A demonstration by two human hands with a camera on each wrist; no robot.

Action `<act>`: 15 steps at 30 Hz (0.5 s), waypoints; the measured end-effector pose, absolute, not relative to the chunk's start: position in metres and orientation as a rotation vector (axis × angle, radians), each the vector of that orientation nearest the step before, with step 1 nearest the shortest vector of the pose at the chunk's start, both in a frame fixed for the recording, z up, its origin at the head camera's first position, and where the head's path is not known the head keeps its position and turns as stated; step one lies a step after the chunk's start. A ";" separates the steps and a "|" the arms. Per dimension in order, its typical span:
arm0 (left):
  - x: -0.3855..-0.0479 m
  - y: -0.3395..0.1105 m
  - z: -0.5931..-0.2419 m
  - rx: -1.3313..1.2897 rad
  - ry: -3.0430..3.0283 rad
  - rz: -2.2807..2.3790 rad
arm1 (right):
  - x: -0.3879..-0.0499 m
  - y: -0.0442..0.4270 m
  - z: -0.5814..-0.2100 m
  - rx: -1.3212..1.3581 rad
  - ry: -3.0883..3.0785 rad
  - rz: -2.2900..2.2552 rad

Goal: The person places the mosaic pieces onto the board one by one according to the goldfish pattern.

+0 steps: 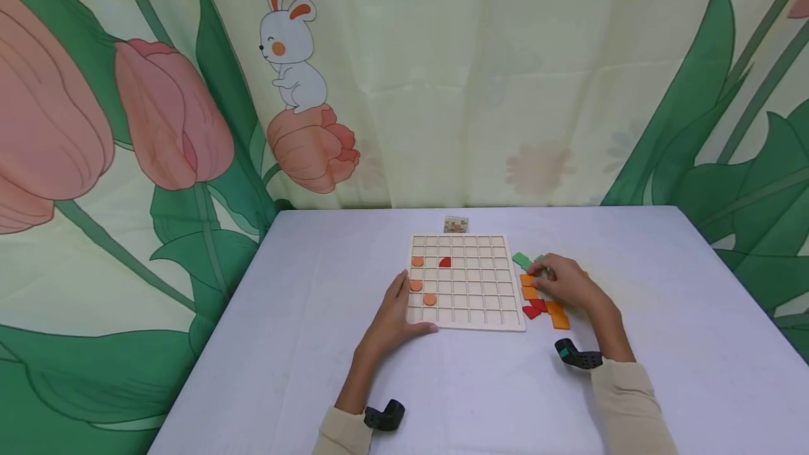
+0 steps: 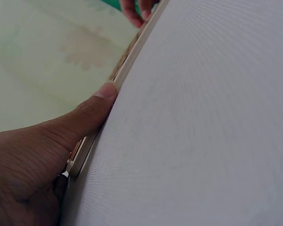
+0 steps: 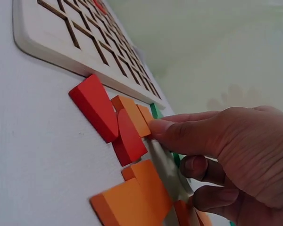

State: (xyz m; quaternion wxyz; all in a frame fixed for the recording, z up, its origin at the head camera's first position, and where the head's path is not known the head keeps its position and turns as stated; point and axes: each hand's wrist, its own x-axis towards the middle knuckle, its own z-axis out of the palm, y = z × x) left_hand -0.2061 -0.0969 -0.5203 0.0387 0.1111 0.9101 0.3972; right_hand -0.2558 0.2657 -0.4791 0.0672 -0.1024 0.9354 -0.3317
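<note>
**Desk layout: board mid, loose blocks right**

Grid board [image 1: 470,317] on desk [image 1: 316,300], curtain [image 1: 430,125] behind. Small flat item [image 1: 456,224] just behind board. Three discs [image 1: 430,299] in left-side cells; fan-shaped piece [image 1: 445,262] right of rearmost disc, same row. Loose blocks [image 1: 559,315] right beside board, right hand [image 1: 569,283] among them. Left hand [image 1: 392,320] at board's front-left corner.
</note>
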 end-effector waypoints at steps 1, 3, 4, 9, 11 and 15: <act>-0.206 -0.097 -0.521 0.337 2.792 1.215 | -0.256 0.266 -0.480 -0.317 2.829 -0.994; -0.206 -0.098 -0.521 0.347 2.789 1.223 | -0.256 0.265 -0.481 -0.316 2.845 -0.980; -0.206 -0.098 -0.521 0.348 2.785 1.223 | -0.256 0.265 -0.482 -0.312 2.851 -0.973; -0.204 -0.098 -0.520 0.351 2.778 1.222 | -0.255 0.264 -0.484 -0.310 2.857 -0.950; -0.204 -0.098 -0.520 0.355 2.782 1.218 | -0.256 0.262 -0.484 -0.311 2.863 -0.946; -0.206 -0.098 -0.519 0.374 2.788 1.220 | -0.258 0.260 -0.485 -0.312 2.877 -0.933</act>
